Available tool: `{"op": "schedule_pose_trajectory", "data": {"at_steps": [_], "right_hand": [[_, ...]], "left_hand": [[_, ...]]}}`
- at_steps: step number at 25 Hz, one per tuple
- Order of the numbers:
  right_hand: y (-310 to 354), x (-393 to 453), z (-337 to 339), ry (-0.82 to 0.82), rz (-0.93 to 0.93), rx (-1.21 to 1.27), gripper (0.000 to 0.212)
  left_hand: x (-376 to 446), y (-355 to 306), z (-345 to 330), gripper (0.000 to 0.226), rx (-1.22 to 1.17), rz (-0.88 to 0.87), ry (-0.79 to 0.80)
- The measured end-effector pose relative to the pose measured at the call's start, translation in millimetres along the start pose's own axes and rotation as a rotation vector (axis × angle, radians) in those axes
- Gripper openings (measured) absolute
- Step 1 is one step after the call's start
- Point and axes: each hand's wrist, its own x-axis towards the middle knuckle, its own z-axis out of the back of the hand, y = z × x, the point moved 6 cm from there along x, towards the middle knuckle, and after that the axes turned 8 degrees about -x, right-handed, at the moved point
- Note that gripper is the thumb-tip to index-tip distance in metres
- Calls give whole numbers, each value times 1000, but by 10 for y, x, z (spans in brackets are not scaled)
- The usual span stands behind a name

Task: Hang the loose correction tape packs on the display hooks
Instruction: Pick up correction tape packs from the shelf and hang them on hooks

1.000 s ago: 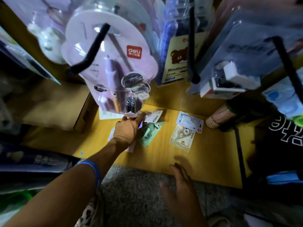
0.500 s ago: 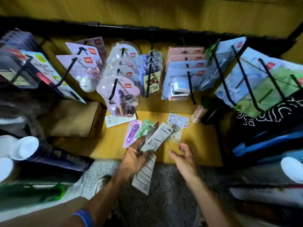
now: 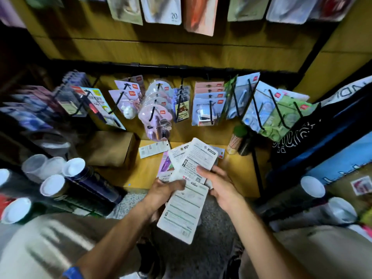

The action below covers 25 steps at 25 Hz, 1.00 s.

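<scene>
Both hands, left point(image 3: 164, 191) and right point(image 3: 220, 183), gripped a fan of packs point(image 3: 193, 164) above the bench point(image 3: 237, 174), below the hooks point(image 3: 210, 112).

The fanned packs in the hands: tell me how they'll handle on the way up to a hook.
The fanned packs are flat printed cards, so probably light and fairly stiff. Overlapping loosely between the left hand and right hand, they may well slide apart. The lowest pack sticks out, likeliest to slip.
</scene>
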Motion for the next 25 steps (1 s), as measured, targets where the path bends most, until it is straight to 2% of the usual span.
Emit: {"op": "schedule_pose_trajectory", "data": {"at_steps": [5,9,11,13,15,16,18,20,22,25], "right_hand": [[186,-189,159,-268,112,285,39],[472,-416,415,-392,433,173,41],[623,-642,429,-464,565,-86,45],[769,-873,354,-564,745,-478,37],[797,-1044,97,-579,924,-930,26],[766,-1082,-39,-554,944,-1096,23],[671,-1089,-232,-529,875,-1313,28],[597,-1065,-325,-522,763,-1433,47],[565,-1030,-384,-463,652,-1447,58],[549,-965,-428,-369,469,-1347,55]], "left_hand": [[-257,-152,-76,20,-69,-43,-67],[-328,-157,17,26,-192,-31,-184],[-283,-177,71,23,-262,-42,-259],[-250,-226,66,18,-323,-60,-276],[-234,-265,11,19,-351,-78,-264],[-231,-278,-17,19,-346,-91,-263],[-250,-311,-85,20,-326,-127,-258],[-263,-331,-134,22,-330,-147,-235],[-239,-317,-139,23,-346,-143,-212],[-230,-279,-205,24,-343,-95,-117]]}}
